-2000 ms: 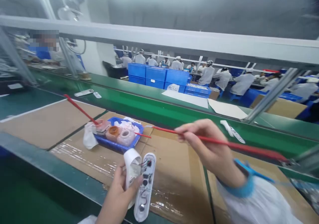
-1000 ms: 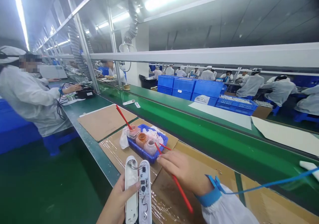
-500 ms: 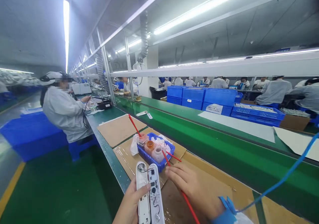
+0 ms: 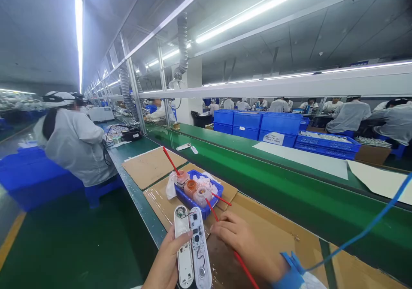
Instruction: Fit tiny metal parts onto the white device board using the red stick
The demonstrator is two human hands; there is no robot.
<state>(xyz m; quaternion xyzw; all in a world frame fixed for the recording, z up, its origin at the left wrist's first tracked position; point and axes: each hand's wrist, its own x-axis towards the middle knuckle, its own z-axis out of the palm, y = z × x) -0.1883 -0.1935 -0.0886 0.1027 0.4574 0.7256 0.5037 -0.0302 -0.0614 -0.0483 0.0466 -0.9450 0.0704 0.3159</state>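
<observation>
My left hand (image 4: 165, 263) grips an opened white remote casing (image 4: 192, 246), its two halves side by side with a circuit board and wires showing. My right hand (image 4: 247, 244) holds a thin red brush (image 4: 222, 229), whose tip reaches into a small pink pot (image 4: 201, 196) in a blue tray (image 4: 212, 194). The tray also carries an orange pot (image 4: 190, 188), another pot (image 4: 182, 178) with a second red brush (image 4: 170, 161) standing in it, and crumpled white tissue. A blue wrist strap (image 4: 292, 272) with a blue cord is on my right wrist.
Cardboard sheets (image 4: 151, 167) cover the bench edge beside a green conveyor belt (image 4: 257, 173) with two white remotes (image 4: 183, 146) on it. A co-worker in white (image 4: 75, 141) sits at left. Blue crates (image 4: 257, 124) and more workers are beyond the belt.
The view swung left and up from the bench to the whole line. My right hand brought the red brush from mid-air down to the pink pot. The remote halves stay in my left hand.
</observation>
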